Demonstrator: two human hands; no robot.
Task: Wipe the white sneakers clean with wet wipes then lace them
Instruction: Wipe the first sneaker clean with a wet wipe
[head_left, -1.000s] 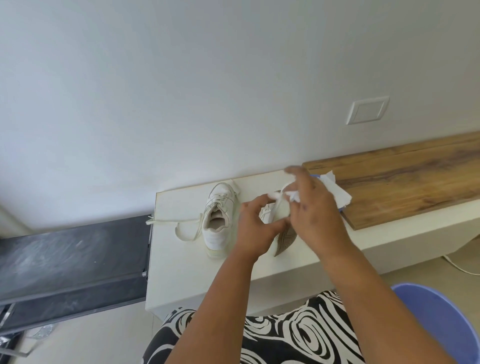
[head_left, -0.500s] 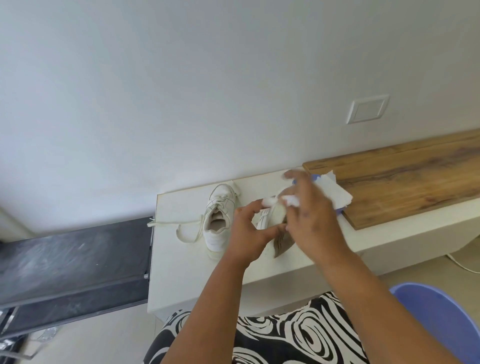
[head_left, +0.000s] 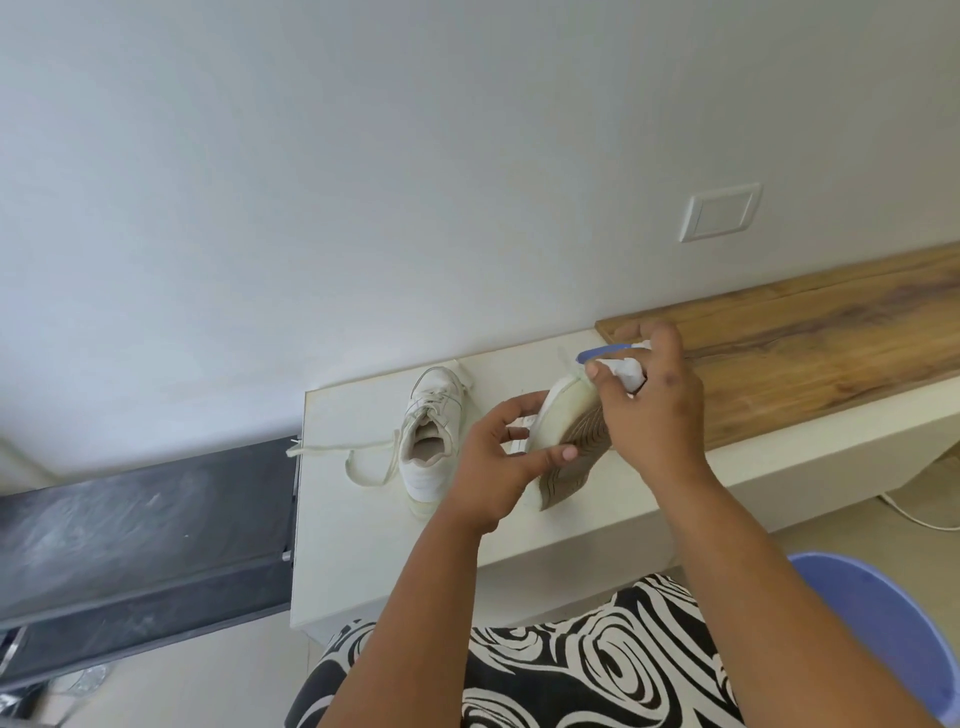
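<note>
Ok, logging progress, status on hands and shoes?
Left hand holds tilted shoe, sole showing. Right hand presses wipe at its toe. Other shoe loosely laced.

no text, label, brand or number can be read on anything in view.

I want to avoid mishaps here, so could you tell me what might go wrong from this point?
The held sneaker, tilted sole-out in the left hand, might slip while the right hand rubs it with the wipe. The other sneaker's loose lace reaches the counter's edge and could snag.
</note>
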